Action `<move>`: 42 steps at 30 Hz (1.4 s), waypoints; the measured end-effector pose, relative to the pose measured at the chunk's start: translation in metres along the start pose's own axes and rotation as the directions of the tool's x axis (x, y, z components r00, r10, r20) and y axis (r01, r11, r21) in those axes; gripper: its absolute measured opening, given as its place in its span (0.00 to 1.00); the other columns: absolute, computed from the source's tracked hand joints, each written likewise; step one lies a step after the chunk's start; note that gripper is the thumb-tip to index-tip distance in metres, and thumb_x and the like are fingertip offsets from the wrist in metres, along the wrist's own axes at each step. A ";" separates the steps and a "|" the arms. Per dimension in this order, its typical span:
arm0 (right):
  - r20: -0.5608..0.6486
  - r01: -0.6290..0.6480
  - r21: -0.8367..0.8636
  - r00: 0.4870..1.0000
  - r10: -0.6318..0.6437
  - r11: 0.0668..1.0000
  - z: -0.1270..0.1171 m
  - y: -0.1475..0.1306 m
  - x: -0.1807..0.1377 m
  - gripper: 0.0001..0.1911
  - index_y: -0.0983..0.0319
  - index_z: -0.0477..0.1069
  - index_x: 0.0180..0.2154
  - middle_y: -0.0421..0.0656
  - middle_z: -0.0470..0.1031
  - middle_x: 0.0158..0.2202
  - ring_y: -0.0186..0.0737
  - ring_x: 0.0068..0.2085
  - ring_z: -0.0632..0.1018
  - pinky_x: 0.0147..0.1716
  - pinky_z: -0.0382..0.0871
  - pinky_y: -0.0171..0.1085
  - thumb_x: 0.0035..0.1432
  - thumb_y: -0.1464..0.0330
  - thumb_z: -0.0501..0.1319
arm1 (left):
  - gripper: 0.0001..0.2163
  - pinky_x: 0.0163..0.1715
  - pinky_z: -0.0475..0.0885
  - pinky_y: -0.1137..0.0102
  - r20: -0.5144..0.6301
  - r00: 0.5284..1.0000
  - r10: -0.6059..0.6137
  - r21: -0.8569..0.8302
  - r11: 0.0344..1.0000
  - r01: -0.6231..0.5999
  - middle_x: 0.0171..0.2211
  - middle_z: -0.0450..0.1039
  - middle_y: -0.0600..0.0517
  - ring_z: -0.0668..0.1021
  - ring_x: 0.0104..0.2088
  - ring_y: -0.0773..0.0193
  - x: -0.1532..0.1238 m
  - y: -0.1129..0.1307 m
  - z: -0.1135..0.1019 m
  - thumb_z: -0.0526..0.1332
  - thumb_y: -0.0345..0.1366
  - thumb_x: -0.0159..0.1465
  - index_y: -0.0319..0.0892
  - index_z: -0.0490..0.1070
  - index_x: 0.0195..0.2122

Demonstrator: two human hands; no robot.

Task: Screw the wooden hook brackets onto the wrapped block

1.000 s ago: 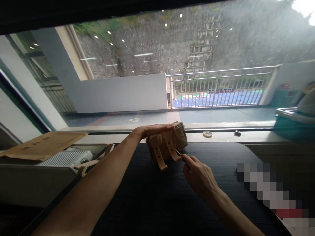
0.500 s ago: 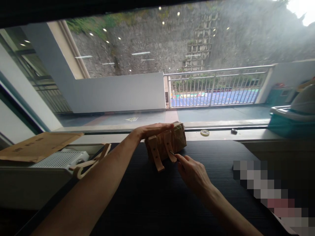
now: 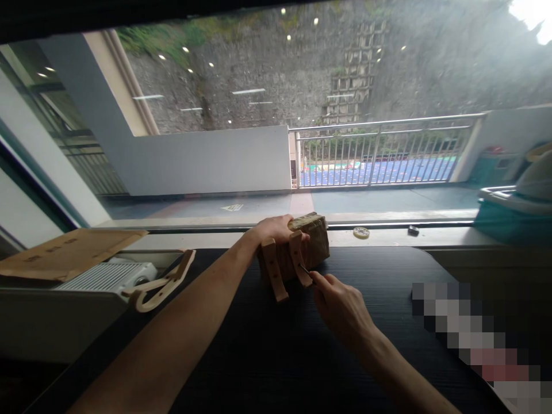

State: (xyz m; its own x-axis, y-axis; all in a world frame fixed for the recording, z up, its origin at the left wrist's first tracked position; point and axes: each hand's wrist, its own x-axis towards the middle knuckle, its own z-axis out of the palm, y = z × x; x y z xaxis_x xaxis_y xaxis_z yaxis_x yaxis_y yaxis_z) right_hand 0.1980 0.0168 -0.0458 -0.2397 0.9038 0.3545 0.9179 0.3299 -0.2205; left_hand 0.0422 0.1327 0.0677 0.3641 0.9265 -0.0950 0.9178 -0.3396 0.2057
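A bundle wrapped in brown paper and tape (image 3: 318, 238) rests at the back of the black table. Two curved wooden pieces with dark holes lean on its near side, a left wooden piece (image 3: 273, 273) and a right wooden piece (image 3: 298, 259). My left hand (image 3: 276, 229) is bent over their upper ends, fingers closed behind the right piece, a fingertip showing past it. My right hand (image 3: 338, 299) pinches a thin dark tool (image 3: 304, 268), its tip at a hole in the right piece. Most of the tool is hidden in my fingers.
Another curved wooden frame (image 3: 166, 282) lies at the table's left edge. Beyond it are a white ribbed appliance (image 3: 110, 275) and a brown paper envelope (image 3: 69, 250). A tape roll (image 3: 361, 233) and a small dark object (image 3: 413, 230) lie on the sill below the window.
My left hand has drawn back leftwards from the bundle's top, and its fingers now curl behind the right wooden piece. My right hand and the tool stay nearly in place.
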 end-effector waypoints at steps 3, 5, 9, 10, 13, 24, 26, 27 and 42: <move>-0.003 0.038 -0.074 0.999 -0.038 0.997 0.001 -0.001 0.000 0.19 0.60 0.64 0.52 0.41 0.72 0.32 0.34 0.26 0.74 0.22 0.56 0.34 0.61 0.72 0.47 | 0.34 0.38 0.68 0.67 -0.011 1.000 -0.001 -0.002 1.000 0.001 0.44 0.73 0.46 0.75 0.42 0.53 0.001 -0.002 0.001 0.54 0.63 0.48 0.45 0.63 0.50; -0.011 0.065 -0.112 0.998 -0.067 0.992 0.001 -0.001 0.000 0.19 0.60 0.64 0.52 0.41 0.72 0.31 0.34 0.26 0.73 0.21 0.55 0.34 0.61 0.73 0.47 | 0.34 0.38 0.69 0.67 -0.012 1.000 0.002 -0.017 1.000 -0.002 0.45 0.73 0.47 0.75 0.41 0.53 0.001 -0.002 0.001 0.54 0.63 0.48 0.45 0.63 0.50; -0.014 0.053 -0.128 0.998 -0.055 0.990 0.001 -0.003 0.000 0.18 0.59 0.64 0.52 0.40 0.71 0.31 0.34 0.25 0.73 0.20 0.55 0.34 0.61 0.73 0.47 | 0.34 0.38 0.69 0.67 -0.016 1.000 0.001 -0.047 0.999 -0.001 0.45 0.73 0.47 0.75 0.42 0.53 0.001 -0.003 0.001 0.55 0.62 0.48 0.45 0.63 0.51; -0.011 0.045 -0.128 0.999 -0.047 0.991 0.001 -0.004 0.000 0.18 0.59 0.64 0.51 0.40 0.71 0.31 0.34 0.25 0.73 0.20 0.55 0.34 0.61 0.73 0.47 | 0.34 0.39 0.69 0.67 -0.017 1.000 0.002 -0.054 0.999 -0.003 0.45 0.73 0.47 0.75 0.42 0.53 0.001 -0.003 0.001 0.55 0.62 0.48 0.45 0.63 0.50; 0.014 0.062 -0.176 0.998 -0.061 0.982 0.000 -0.006 -0.001 0.19 0.60 0.63 0.52 0.41 0.71 0.31 0.35 0.26 0.74 0.20 0.56 0.34 0.60 0.75 0.48 | 0.34 0.38 0.69 0.67 -0.009 1.000 0.005 -0.072 0.997 -0.006 0.45 0.73 0.47 0.75 0.41 0.53 0.000 -0.002 0.002 0.56 0.62 0.47 0.45 0.64 0.50; 0.086 0.141 -0.307 0.989 -0.120 0.941 0.007 -0.011 -0.007 0.25 0.67 0.59 0.56 0.49 0.72 0.35 0.39 0.29 0.75 0.23 0.64 0.34 0.56 0.81 0.48 | 0.35 0.39 0.68 0.65 -0.035 0.998 -0.047 -0.029 0.999 0.046 0.45 0.73 0.47 0.74 0.44 0.51 -0.006 0.009 0.006 0.55 0.64 0.46 0.47 0.62 0.51; 0.068 0.134 -0.312 0.991 -0.118 0.940 0.008 -0.014 -0.007 0.24 0.68 0.61 0.55 0.49 0.72 0.34 0.39 0.29 0.75 0.24 0.64 0.35 0.57 0.81 0.47 | 0.35 0.39 0.68 0.65 -0.035 0.999 -0.038 -0.031 0.999 0.037 0.46 0.73 0.47 0.74 0.44 0.51 -0.006 0.009 0.006 0.55 0.64 0.46 0.47 0.62 0.51; 0.056 0.128 -0.309 0.992 -0.116 0.942 0.008 -0.015 -0.008 0.24 0.68 0.61 0.55 0.49 0.72 0.34 0.39 0.30 0.75 0.25 0.65 0.35 0.57 0.81 0.47 | 0.35 0.40 0.68 0.65 -0.036 0.999 -0.030 -0.029 0.999 0.029 0.46 0.73 0.47 0.74 0.44 0.51 -0.006 0.009 0.006 0.55 0.64 0.46 0.47 0.62 0.51; 0.072 -0.228 0.638 0.969 0.238 0.735 0.014 0.002 0.004 0.17 0.62 0.71 0.46 0.45 0.77 0.40 0.41 0.41 0.76 0.41 0.67 0.38 0.56 0.66 0.52 | 0.34 0.38 0.68 0.65 -0.078 0.997 -0.024 -0.016 1.000 0.023 0.42 0.74 0.49 0.75 0.42 0.52 -0.009 0.009 0.009 0.55 0.64 0.46 0.49 0.64 0.49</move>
State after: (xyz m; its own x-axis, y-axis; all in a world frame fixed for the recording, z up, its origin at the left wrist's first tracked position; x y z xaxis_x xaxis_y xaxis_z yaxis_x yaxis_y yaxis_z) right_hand 0.1945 0.0245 -0.0571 -0.0363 0.9736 0.2255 0.5280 0.2102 -0.8228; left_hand 0.0482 0.1201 0.0618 0.3281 0.9444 -0.0235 0.9234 -0.3154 0.2188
